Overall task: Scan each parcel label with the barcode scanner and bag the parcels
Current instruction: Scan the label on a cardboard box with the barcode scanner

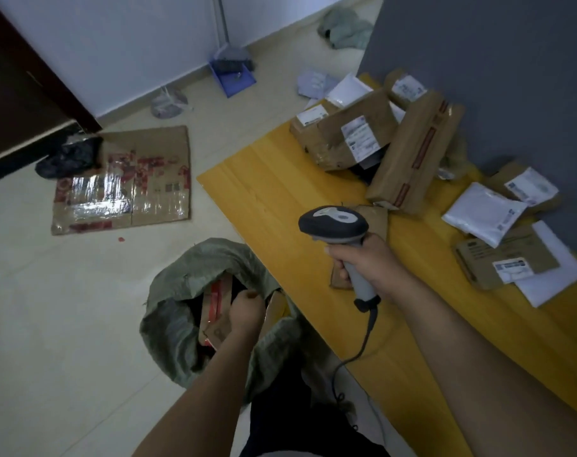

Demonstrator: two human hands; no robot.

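While the left hand point(245, 310) reaches down into the sack point(181, 324) on the floor beside the counter point(280, 179), its fingers look curled around the top edge of a brown box point(216, 316) with red tape, though the back of the hand hides the grip itself. That box sits inside the open mouth, tilted, so this looks like the bagging half of a cycle. To do it well, the box should be pushed low and flat before letting go, so the sack's rim does not fold in and the next parcel has room; the mouth is slack and could collapse. Just beyond, the right hand point(368, 262) has its fingers closed round the grip of the scanner point(335, 225), held upright over the counter's near edge, its cable point(363, 344) trailing down toward the floor. A small flat carton point(339, 278) lies under that hand, mostly covered. Keeping the scanner raised and the cable off the sack would avoid snagging. Farther along the counter wait the unscanned parcels: a brown envelope point(504, 258) with a label and a white mailer point(485, 212) to the right, then a long carton point(412, 153) leaning on a heap of taped boxes point(346, 136) by the grey wall. Labels there mostly face up, which should make the next scan easy. Flattened cardboard point(122, 179) lies on the floor, well apart.
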